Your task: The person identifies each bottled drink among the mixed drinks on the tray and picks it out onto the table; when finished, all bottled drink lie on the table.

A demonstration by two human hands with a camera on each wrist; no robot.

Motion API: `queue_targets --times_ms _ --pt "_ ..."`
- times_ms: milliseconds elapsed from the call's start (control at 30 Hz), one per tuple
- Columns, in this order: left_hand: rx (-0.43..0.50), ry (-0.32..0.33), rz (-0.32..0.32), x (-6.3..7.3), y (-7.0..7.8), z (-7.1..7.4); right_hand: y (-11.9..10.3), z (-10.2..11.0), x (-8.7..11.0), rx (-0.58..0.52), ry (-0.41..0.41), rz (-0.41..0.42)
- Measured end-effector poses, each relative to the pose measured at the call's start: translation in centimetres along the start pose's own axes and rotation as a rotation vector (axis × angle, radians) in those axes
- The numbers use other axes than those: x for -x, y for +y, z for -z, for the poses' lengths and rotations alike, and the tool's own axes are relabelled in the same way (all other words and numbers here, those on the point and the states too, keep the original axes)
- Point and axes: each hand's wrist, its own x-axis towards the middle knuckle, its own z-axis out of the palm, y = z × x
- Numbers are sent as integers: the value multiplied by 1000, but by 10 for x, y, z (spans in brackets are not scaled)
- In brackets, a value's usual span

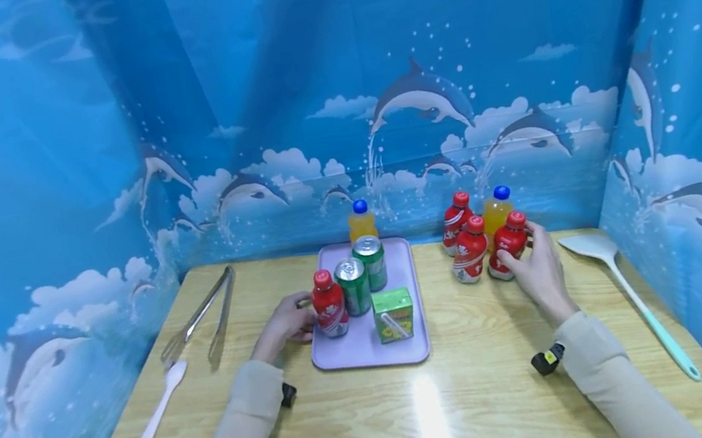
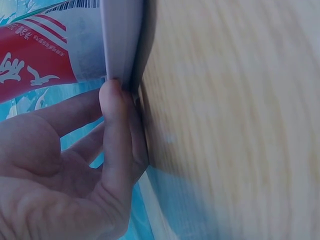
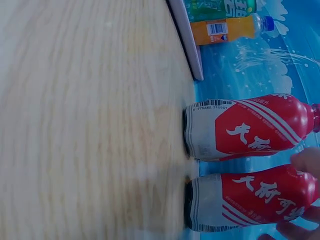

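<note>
Head view, right of centre: the right hand's [image 1: 543, 267] fingers clamp a Tianfu cola bottle [image 1: 509, 241]; sideways drag could topple the adjoining red bottle [image 1: 470, 252]. Left hand's [image 1: 287, 321] parted fingers touch the lilac tray [image 1: 354, 356].

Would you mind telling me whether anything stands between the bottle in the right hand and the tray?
Yes: another red bottle stands in between, close beside the held bottle, on the side towards the tray.
</note>
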Motion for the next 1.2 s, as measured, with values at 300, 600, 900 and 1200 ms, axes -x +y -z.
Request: queue_targets --times_ms 300,600,900,1200 --pt "0 -17 -11 3 1 3 -66 2 29 -169 230 247" --pt "-6 -12 -14 3 0 3 -153 -35 68 -164 -32 581" --pt "15 -16 -19 4 2 1 -185 -80 91 68 -283 573" --pt "-10 -4 -10 3 1 2 -191 -120 104 281 -341 540"
